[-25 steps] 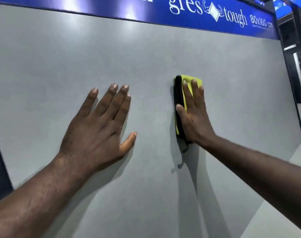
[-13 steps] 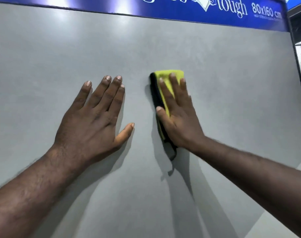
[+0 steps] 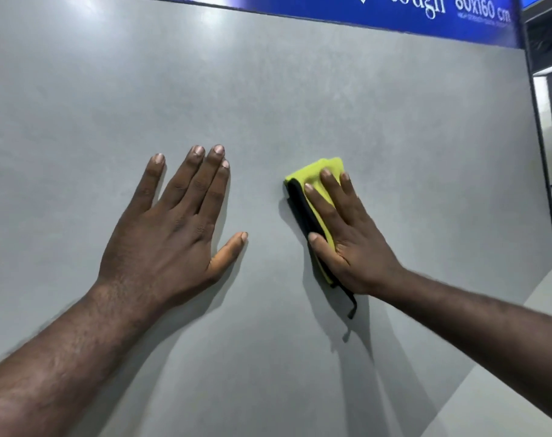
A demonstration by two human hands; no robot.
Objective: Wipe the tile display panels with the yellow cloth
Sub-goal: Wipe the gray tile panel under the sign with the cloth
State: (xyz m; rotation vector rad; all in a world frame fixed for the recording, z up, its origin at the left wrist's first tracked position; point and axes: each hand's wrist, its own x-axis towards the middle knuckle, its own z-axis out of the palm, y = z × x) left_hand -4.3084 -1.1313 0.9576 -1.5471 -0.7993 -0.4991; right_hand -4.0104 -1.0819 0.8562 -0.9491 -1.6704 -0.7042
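A large grey tile display panel (image 3: 300, 89) fills the view. My right hand (image 3: 350, 234) presses a folded yellow cloth (image 3: 315, 175) with a black edge flat against the panel, fingers straight and pointing up-left. Most of the cloth is hidden under the palm; a black strip hangs out below the wrist. My left hand (image 3: 177, 225) lies flat on the panel to the left of the cloth, fingers spread and straight, a hand's width away from it.
A blue header strip (image 3: 394, 17) with white lettering runs along the panel's top edge. A black frame (image 3: 534, 121) borders the panel on the right, with a darker display beyond it. A pale floor (image 3: 504, 405) shows at the bottom right.
My right hand has slid the cloth leftward and down across the panel, tilting it. The left hand stays flat on the panel. The view has shifted to the right.
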